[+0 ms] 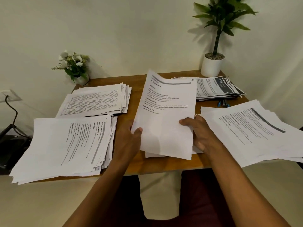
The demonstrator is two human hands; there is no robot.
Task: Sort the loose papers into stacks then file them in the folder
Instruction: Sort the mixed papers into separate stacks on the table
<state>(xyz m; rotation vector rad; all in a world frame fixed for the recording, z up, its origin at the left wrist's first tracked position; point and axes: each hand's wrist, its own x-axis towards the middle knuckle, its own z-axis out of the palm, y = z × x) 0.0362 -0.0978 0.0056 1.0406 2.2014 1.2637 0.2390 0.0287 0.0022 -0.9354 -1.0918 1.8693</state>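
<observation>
Both hands hold a small sheaf of printed papers (165, 115) tilted up over the middle of the wooden table (136, 95). My left hand (129, 140) grips its lower left edge, my right hand (200, 133) its lower right edge. Around it lie four paper stacks: a near-left stack (65, 148), a far-left stack with tables printed on it (96, 100), a far-right stack with dark headers (218, 87), and a near-right stack (252, 133). No folder is in sight.
A small vase of white flowers (75, 68) stands at the table's back left corner and a potted plant (213, 61) at the back right. Blue-handled items (223, 103) lie by the far-right stack. A black object with a cable (9, 138) sits left of the table.
</observation>
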